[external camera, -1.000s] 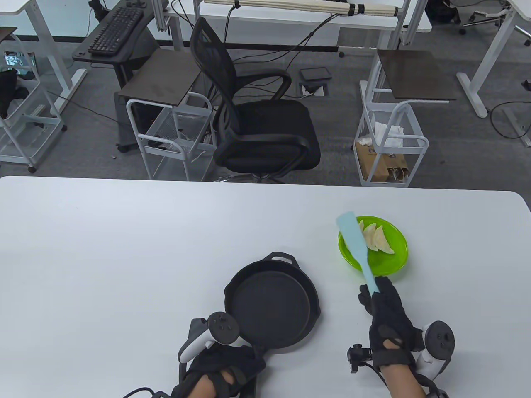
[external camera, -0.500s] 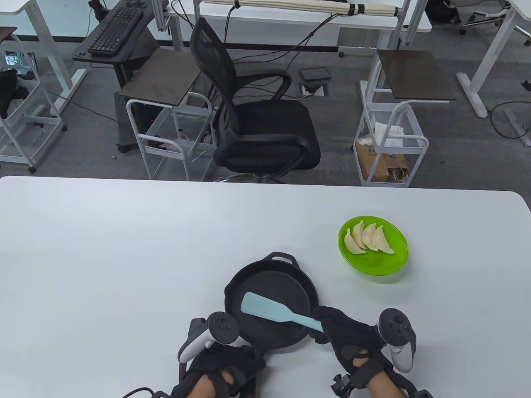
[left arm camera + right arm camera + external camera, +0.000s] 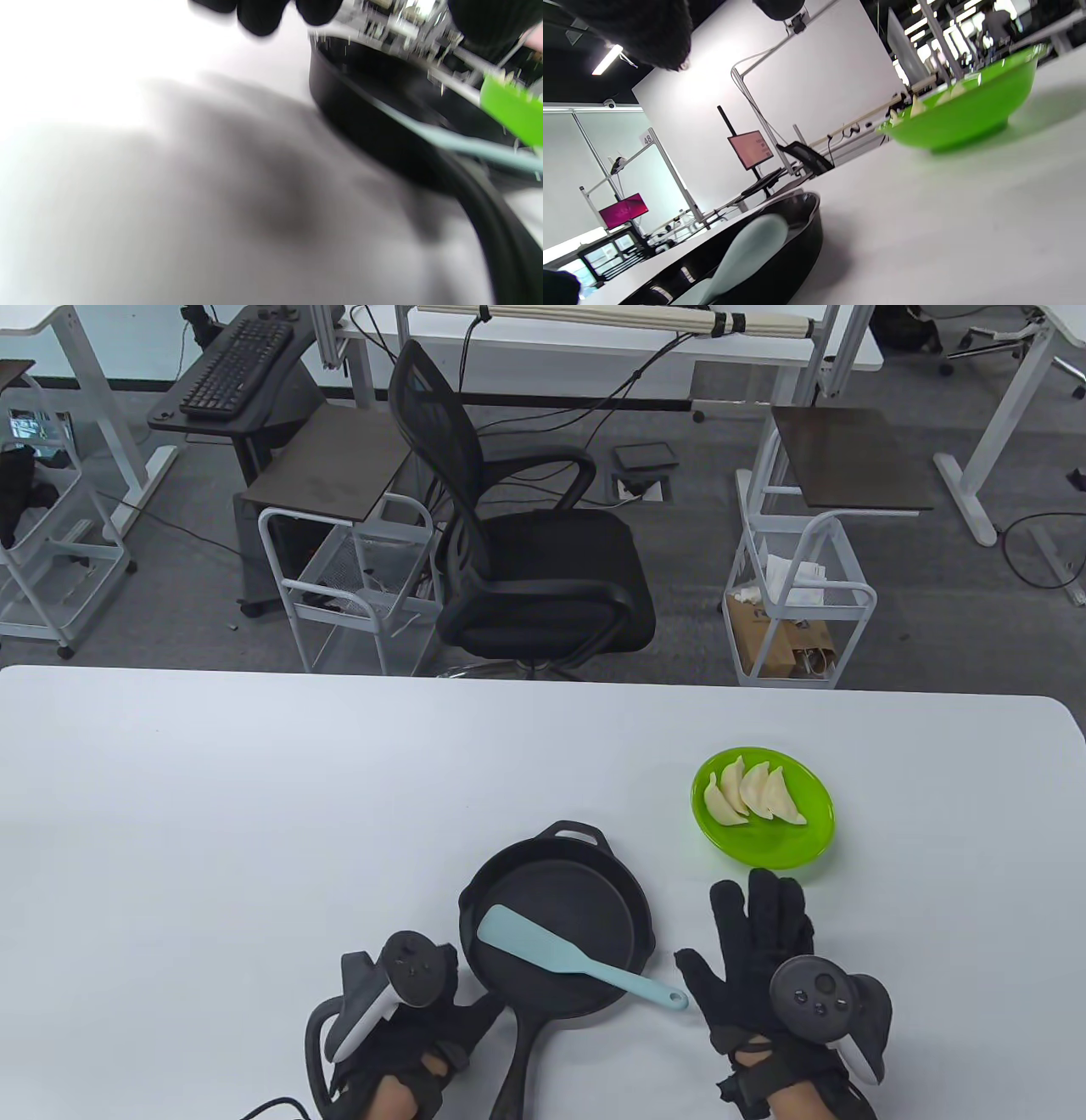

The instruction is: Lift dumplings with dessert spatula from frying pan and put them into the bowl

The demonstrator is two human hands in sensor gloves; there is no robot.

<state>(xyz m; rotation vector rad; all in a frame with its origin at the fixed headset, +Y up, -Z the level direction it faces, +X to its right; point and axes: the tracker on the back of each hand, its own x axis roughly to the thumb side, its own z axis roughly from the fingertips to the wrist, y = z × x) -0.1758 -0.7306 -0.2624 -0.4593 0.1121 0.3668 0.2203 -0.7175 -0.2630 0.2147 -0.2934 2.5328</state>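
The black frying pan (image 3: pixel 585 891) sits near the table's front edge, its long handle (image 3: pixel 517 1052) pointing toward me. No dumplings show in it. The light blue spatula (image 3: pixel 526 937) lies in it, blade on the pan floor and handle over the right rim. Three pale dumplings (image 3: pixel 751 796) lie in the green bowl (image 3: pixel 785 853) to the right. My left hand (image 3: pixel 441 1031) is just left of the pan handle, holding nothing. My right hand (image 3: pixel 755 933) lies flat between pan and bowl, fingers spread. The right wrist view shows the spatula blade (image 3: pixel 751 250) and the bowl (image 3: pixel 967 114).
The white table (image 3: pixel 254 831) runs wide to the left and behind the pan. Beyond its far edge stand a black office chair (image 3: pixel 526 560), wire carts (image 3: pixel 797 594) and desks.
My right hand carried the spatula from the bowl to the pan, laid it there, let go and moved right, fingers spread. My left hand came off the pan handle and shifted left.
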